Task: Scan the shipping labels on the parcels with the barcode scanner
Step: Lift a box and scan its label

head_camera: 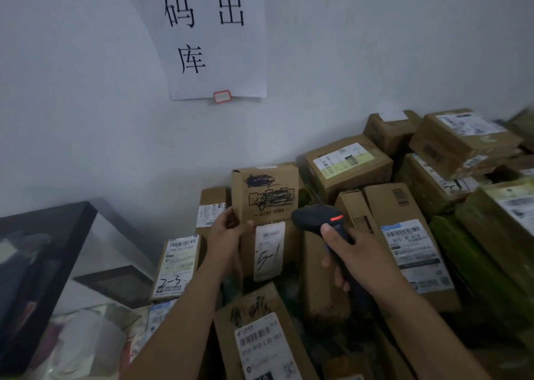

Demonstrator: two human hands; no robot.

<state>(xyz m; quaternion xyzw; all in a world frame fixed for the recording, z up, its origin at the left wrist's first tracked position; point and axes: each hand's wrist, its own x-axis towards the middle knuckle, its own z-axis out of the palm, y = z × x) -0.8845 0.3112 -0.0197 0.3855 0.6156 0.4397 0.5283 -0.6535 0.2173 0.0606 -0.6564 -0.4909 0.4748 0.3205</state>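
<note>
Nearest me, my right hand (pixel 358 252) is gripping a black handheld barcode scanner (pixel 315 217) (red strip on top). My left hand (pixel 228 235) is clasping an upright brown cardboard parcel (pixel 265 194) just beside the scanner, thumb touching its white shipping label (pixel 268 252).

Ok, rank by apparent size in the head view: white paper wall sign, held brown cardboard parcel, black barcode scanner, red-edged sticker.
Largest first:
white paper wall sign
brown cardboard parcel
black barcode scanner
red-edged sticker

Dim, flat, bluish light; wide-angle bending at the edges, right-hand corners blurred, soft focus throughout.
</note>
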